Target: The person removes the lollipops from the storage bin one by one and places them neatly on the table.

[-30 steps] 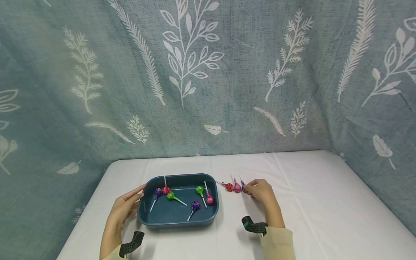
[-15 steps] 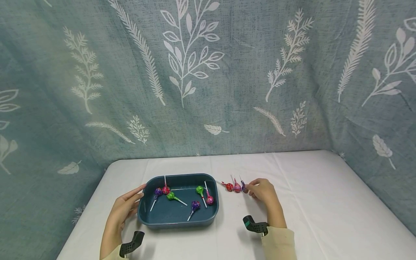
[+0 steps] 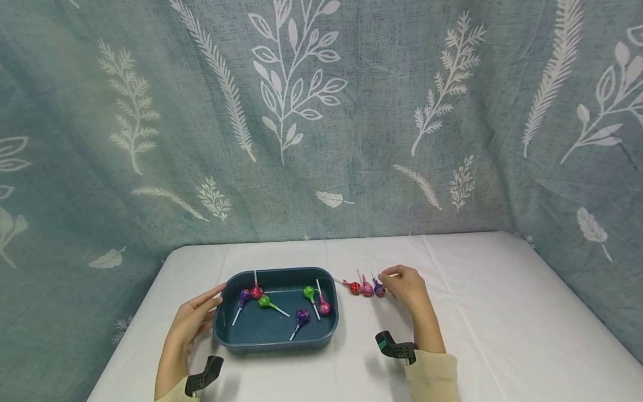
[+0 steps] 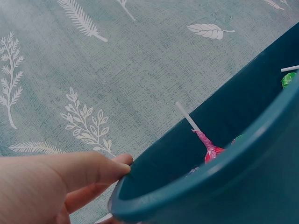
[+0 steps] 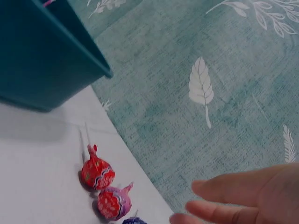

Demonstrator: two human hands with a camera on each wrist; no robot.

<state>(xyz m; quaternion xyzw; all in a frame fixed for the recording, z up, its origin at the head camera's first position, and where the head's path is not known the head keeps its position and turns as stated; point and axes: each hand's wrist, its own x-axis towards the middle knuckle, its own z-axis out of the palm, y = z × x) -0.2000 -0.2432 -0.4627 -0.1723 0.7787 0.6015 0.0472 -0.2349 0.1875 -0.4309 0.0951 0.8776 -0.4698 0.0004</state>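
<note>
My left hand (image 3: 193, 317) rests against the left end of a dark teal tray (image 3: 271, 347), its fingertips touching the rim; in the left wrist view the thumb (image 4: 100, 170) lies at that rim. Several wrapped lollipops are in the tray, among them a green one (image 3: 264, 302) and a purple one (image 3: 302, 317). To the tray's right, a red lollipop (image 3: 354, 288), a pink lollipop (image 3: 367, 289) and a purple lollipop (image 3: 379, 288) lie side by side on the cloth. Just above the purple one hovers my right hand (image 3: 408, 287), holding nothing, with fingers extended in the right wrist view.
A white cloth (image 3: 492, 312) covers the table. Behind it hangs a green-grey curtain (image 3: 372, 128) with white leaf patterns. Each wrist carries a black camera mount, such as the right one (image 3: 396, 347).
My right hand has let go of the purple lollipop beside the pink one and risen slightly, away from it. The left hand and tray stay in place.
</note>
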